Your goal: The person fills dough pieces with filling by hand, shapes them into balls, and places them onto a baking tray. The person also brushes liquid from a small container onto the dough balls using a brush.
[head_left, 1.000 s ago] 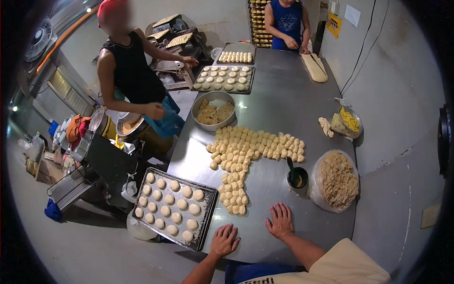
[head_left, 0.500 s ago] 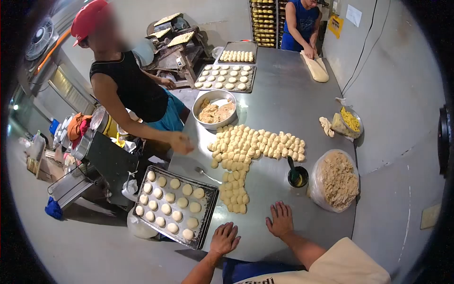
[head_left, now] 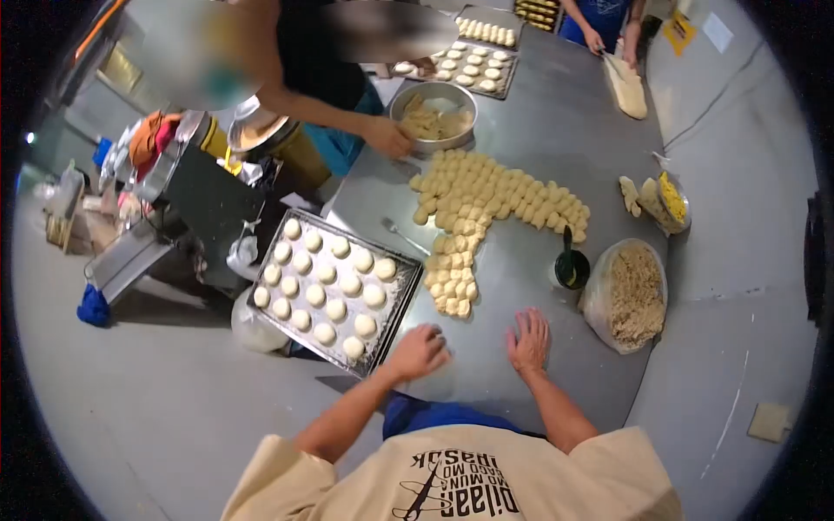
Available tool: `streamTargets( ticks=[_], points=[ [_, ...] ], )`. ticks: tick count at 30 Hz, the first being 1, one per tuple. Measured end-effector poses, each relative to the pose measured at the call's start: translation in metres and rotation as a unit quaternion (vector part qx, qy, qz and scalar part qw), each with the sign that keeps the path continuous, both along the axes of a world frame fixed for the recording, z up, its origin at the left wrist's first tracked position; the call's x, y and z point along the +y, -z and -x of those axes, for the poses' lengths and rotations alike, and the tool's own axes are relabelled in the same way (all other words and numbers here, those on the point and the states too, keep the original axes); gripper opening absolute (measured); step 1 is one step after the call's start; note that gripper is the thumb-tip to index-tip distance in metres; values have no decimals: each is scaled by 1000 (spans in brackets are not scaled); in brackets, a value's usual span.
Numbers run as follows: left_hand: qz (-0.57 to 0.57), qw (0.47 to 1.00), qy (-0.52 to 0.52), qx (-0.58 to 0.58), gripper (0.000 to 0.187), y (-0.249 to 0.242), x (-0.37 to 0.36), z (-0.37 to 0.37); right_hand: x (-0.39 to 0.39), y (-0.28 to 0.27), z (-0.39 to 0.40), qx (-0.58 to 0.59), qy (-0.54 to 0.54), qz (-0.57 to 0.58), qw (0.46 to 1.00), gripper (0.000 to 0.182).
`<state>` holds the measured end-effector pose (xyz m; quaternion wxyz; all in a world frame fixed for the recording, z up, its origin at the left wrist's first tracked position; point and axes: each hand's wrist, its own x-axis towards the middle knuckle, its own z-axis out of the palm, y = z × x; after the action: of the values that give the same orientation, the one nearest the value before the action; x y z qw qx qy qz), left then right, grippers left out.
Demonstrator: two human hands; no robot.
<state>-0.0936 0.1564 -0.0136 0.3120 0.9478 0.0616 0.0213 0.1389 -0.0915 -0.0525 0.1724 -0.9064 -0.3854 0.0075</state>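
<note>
My left hand (head_left: 419, 353) hovers at or just over the metal table (head_left: 486, 382), slightly blurred, its fingers loosely bent and nothing seen in them. It is nearest to the tray (head_left: 401, 306) of round dough pieces (head_left: 350, 285). My right hand (head_left: 530, 340) lies on the tabletop with fingers stretched out, also holding nothing. Beyond both hands spreads a large patch of small dough balls (head_left: 469, 204), packed side by side. A fork (head_left: 404, 234) lies between that patch and the tray. Right of the balls stands a dark cup (head_left: 572, 271) with a green-handled utensil in it.
A bag of crumbly filling (head_left: 638, 295) stands at the right, with a container of yellow bits (head_left: 672, 198) behind it. At the left, a co-worker's hand (head_left: 388, 136) is beside a round pan (head_left: 473, 130). Another person handles long dough (head_left: 625, 89) at the far end.
My view has tipped downward, showing more of my shirt. My left hand's fingers have gone from spread to loosely bent. The nearer co-worker leans in, hand now by the round pan.
</note>
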Motion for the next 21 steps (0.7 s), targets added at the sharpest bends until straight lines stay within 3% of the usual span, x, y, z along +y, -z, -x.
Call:
streamTargets(
  ticks=[2,4,5,7,10,13,16,20,21],
  points=[
    [-3,996,-72,-47,30,-17,46,-13,15,11,5,-8,138,1,990,55],
    [-50,978,-203,-16,27,-53,86,-30,31,44,8,-3,315,-45,948,58],
    [-55,971,-230,-26,25,-45,100,-31,43,54,7,-2,403,-76,912,60],
    [-79,955,-279,-61,23,-18,148,-47,56,61,12,-45,436,3,899,64],
    [-146,963,-222,-45,23,-4,215,-77,103,48,12,-73,482,102,867,67],
    [-194,971,-139,29,22,-3,263,-96,127,27,2,-23,485,142,863,68],
    [-177,979,-97,41,18,12,285,-108,137,25,-2,8,496,152,855,71],
    [-263,965,0,1,17,11,296,-112,135,47,-4,-67,477,150,863,72],
    [-302,952,8,49,19,-2,291,-117,134,46,-3,-66,478,147,863,72]
  ],
)
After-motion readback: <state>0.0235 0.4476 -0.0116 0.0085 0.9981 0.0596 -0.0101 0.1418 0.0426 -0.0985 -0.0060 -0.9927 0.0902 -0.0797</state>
